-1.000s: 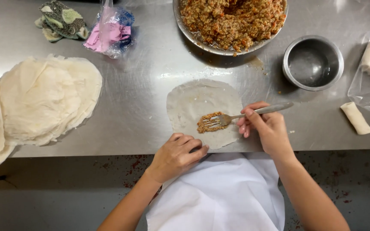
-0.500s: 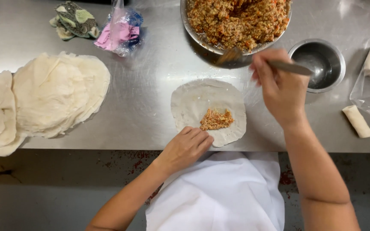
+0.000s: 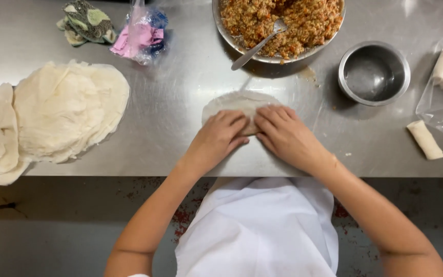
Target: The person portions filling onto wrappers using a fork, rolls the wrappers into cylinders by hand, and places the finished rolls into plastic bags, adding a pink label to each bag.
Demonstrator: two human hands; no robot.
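Counter (image 3: 180,102): steel, carrying everything within arm's reach.
Wrappers (image 3: 52,118): stacked at the left edge, spare.
Bowl (image 3: 242,48): filling at the far edge, spoon (image 3: 257,46) resting inside.
Wrapper (image 3: 237,102): near the front edge, folded over.
Left hand (image 3: 219,138): fingers together, pressing it flat.
Right hand (image 3: 285,136): likewise.

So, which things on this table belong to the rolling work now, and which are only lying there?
In use:
left hand and right hand, both flat on the round wrapper
bowl of filling with spoon
stack of wrappers
finished rolls

Lying about:
cloth
plastic bag
small empty steel bowl
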